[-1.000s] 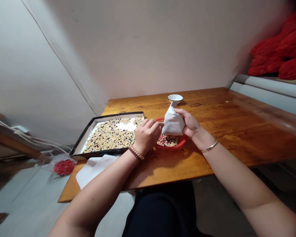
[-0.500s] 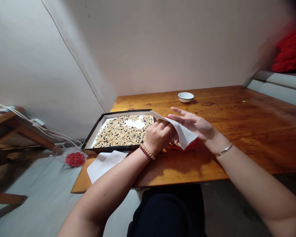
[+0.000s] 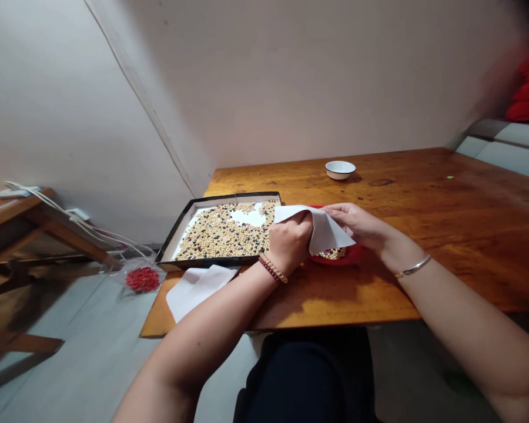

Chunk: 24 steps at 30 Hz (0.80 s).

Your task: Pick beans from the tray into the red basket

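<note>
Over a red bowl (image 3: 356, 256) of mixed beans (image 3: 332, 254), a white sheet of paper (image 3: 328, 232) is bent between my hands. My left hand (image 3: 290, 239) is closed on the paper, its curled fingers partly covered by the fold. Fingers bent together, my right hand (image 3: 365, 226) grips the paper's far right side; some fingertips are hidden behind it. Left of my hands lies a shallow black-edged tray (image 3: 183, 226) with pale and dark beans (image 3: 220, 235) spread over its white bottom.
More white paper (image 3: 198, 291) lies by the table's front left corner. A small white bowl (image 3: 340, 170) stands near the back of the wooden table (image 3: 423, 235). On the floor at left is a clear bag of red pieces (image 3: 141, 279), near cables (image 3: 83, 220) and a wooden bench (image 3: 39, 214).
My right hand's spread fingers have closed onto the paper's far side. The paper's left part now lies flatter over my left hand. The whole view has shifted slightly.
</note>
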### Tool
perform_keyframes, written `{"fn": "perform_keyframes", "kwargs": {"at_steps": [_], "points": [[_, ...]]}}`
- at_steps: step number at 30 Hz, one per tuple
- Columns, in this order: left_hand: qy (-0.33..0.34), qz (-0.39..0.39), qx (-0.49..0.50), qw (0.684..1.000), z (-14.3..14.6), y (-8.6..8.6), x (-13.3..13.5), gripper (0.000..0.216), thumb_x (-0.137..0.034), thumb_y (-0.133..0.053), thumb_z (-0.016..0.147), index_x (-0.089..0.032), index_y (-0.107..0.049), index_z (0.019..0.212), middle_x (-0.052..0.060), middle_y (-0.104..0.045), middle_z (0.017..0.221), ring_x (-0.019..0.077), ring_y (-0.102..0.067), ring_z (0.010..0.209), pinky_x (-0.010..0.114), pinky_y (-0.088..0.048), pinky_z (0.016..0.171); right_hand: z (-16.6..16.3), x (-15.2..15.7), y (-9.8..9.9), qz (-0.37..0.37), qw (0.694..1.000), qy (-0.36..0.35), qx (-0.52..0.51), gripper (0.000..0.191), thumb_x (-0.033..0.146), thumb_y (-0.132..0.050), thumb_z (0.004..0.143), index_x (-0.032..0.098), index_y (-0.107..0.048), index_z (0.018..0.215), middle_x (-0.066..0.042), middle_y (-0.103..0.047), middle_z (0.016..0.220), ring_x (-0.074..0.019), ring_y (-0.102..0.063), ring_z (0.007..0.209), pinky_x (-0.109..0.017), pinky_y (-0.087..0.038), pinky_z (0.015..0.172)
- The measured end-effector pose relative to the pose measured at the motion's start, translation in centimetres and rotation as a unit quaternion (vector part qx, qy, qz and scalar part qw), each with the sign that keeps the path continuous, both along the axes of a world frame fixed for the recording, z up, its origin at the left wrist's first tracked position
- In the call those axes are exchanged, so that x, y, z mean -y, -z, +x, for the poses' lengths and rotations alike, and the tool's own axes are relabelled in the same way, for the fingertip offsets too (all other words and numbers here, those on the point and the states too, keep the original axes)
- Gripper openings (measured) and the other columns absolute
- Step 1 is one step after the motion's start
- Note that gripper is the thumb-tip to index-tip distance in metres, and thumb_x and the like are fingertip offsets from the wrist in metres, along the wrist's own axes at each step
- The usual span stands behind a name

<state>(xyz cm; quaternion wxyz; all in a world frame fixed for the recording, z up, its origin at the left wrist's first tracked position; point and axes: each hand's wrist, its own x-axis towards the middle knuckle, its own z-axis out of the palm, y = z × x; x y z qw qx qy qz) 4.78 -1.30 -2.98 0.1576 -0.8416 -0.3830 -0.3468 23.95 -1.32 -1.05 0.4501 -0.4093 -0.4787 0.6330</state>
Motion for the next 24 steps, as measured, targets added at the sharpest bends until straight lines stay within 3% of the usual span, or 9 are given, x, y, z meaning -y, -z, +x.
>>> {"fn": "perform_keyframes", "kwargs": {"at_steps": [6, 14, 19, 24], "points": [[-0.004, -0.006, 0.008, 1.000, 0.4, -0.2, 0.1, 0.022, -0.028, -0.052, 0.101, -0.017, -0.071, 0.105, 0.012, -0.073, 0.096, 0.0176, -0.065, 0.073, 0.027, -0.045, 0.060, 0.8, -0.3, 0.3, 0.029, 0.994, -0.010, 0.102, 0.049, 0.063, -0.088, 0.065, 0.017, -0.076, 0.075, -0.002, -0.070, 0.066, -0.0123, -0.056, 0.054, -0.024, -0.041, 0.049], [0.019, -0.033, 0.019, 0.999, 0.3, 0.1, -0.7, 0.015, -0.032, -0.060, 0.101, -0.022, -0.071, 0.103, 0.003, -0.074, 0.079, 0.0134, -0.065, 0.065, 0.024, -0.037, 0.055, 0.9, -0.5, 0.3, 0.037, 0.990, -0.019, 0.138, 0.051, 0.059, -0.093, 0.056, 0.016, -0.079, 0.080, -0.006, -0.075, 0.073, -0.0170, -0.062, 0.059, -0.028, -0.046, 0.055], [0.007, -0.002, 0.018, 1.000, 0.3, 0.4, -0.8, 0.011, -0.025, -0.060, 0.099, -0.019, -0.069, 0.094, 0.004, -0.072, 0.076, 0.0166, -0.065, 0.068, 0.027, -0.040, 0.059, 1.4, -0.1, -0.4, 0.063, 0.978, -0.079, 0.184, 0.048, 0.058, -0.089, 0.064, 0.016, -0.082, 0.086, -0.007, -0.077, 0.081, -0.0177, -0.063, 0.067, -0.028, -0.047, 0.061], [0.016, -0.010, 0.013, 1.000, 0.3, 0.1, -0.6, 0.018, -0.037, -0.068, 0.095, -0.020, -0.065, 0.091, 0.006, -0.070, 0.083, 0.0199, -0.065, 0.082, 0.028, -0.044, 0.064, 1.9, -0.2, -0.8, 0.086, 0.956, -0.132, 0.249, 0.048, 0.062, -0.082, 0.071, 0.014, -0.081, 0.082, -0.006, -0.073, 0.075, -0.0148, -0.058, 0.062, -0.026, -0.043, 0.058]]}}
